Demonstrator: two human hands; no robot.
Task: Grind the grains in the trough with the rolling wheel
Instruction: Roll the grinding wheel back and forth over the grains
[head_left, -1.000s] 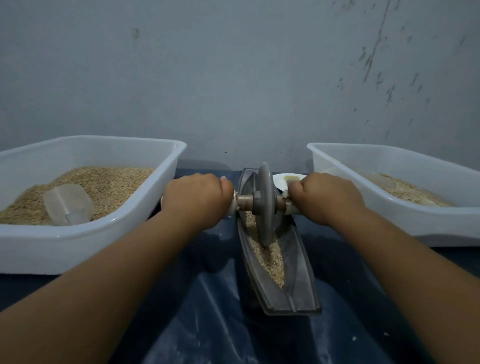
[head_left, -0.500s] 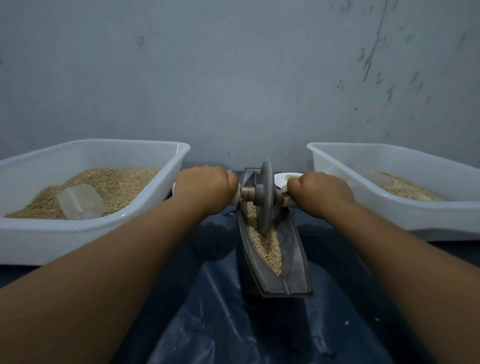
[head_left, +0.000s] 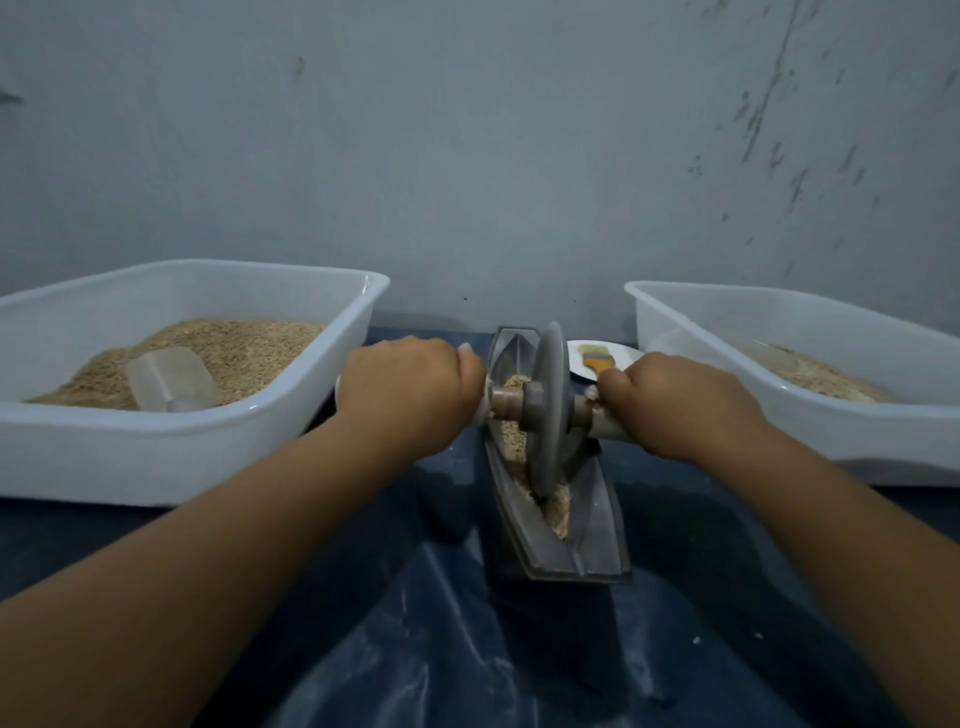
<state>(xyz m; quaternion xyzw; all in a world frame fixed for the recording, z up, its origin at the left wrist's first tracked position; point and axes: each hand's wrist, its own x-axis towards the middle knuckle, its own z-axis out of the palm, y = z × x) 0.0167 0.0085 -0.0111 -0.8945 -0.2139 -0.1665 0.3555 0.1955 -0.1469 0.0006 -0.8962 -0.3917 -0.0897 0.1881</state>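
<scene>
A grey boat-shaped trough lies lengthwise on the dark sheet in the middle, with tan grains along its groove. A grey rolling wheel stands on edge in the groove, over the trough's middle. Its axle sticks out on both sides. My left hand grips the left handle of the axle. My right hand grips the right handle. Both fists hide most of the handles.
A white tub at the left holds whole grain and a clear plastic scoop. A second white tub at the right holds paler ground grain. Behind the trough a white plate carries a small brush. A grey wall stands close behind.
The wheel has rolled toward me along the trough, from its far end to about the middle, with both hands staying on the handles. The view has shifted slightly.
</scene>
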